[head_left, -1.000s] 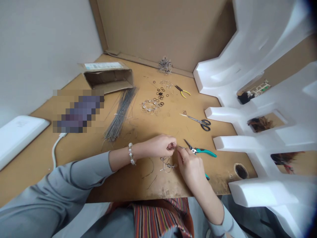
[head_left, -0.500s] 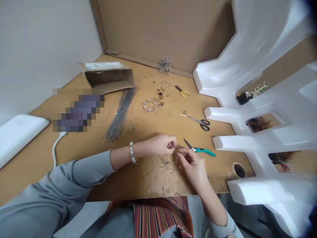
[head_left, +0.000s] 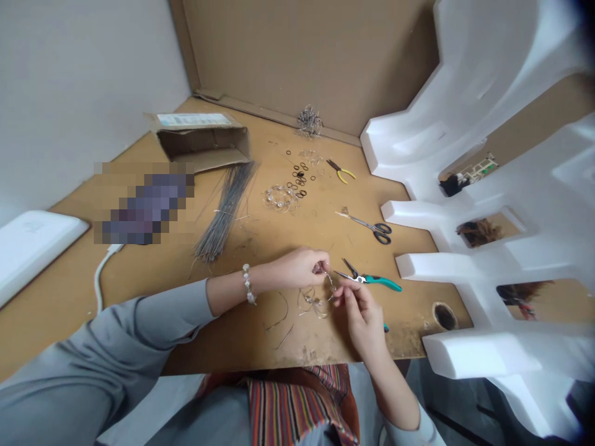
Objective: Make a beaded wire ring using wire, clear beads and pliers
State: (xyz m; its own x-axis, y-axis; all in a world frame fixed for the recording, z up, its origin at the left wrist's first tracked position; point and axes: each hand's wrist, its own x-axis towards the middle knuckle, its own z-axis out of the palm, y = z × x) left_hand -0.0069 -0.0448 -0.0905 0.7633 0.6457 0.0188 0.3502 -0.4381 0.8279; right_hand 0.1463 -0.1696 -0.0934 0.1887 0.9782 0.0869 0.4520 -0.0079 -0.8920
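Note:
My left hand is curled into a pinch on one end of a thin wire piece with clear beads that hangs just above the brown board. My right hand pinches the other end of the same wire with thumb and forefinger. The two hands almost touch. Teal-handled pliers lie on the board just behind my right hand. A beaded bracelet sits on my left wrist.
A bundle of straight grey wires lies to the left, beside a small cardboard box. Scissors, yellow-handled pliers, small black rings, a beaded wire coil lie farther back. White foam blocks wall the right side. A hole pierces the board.
My right hand has drawn slightly back toward me and its fingers have shifted along the wire; the wire piece has turned a little. My left hand has stayed nearly in place.

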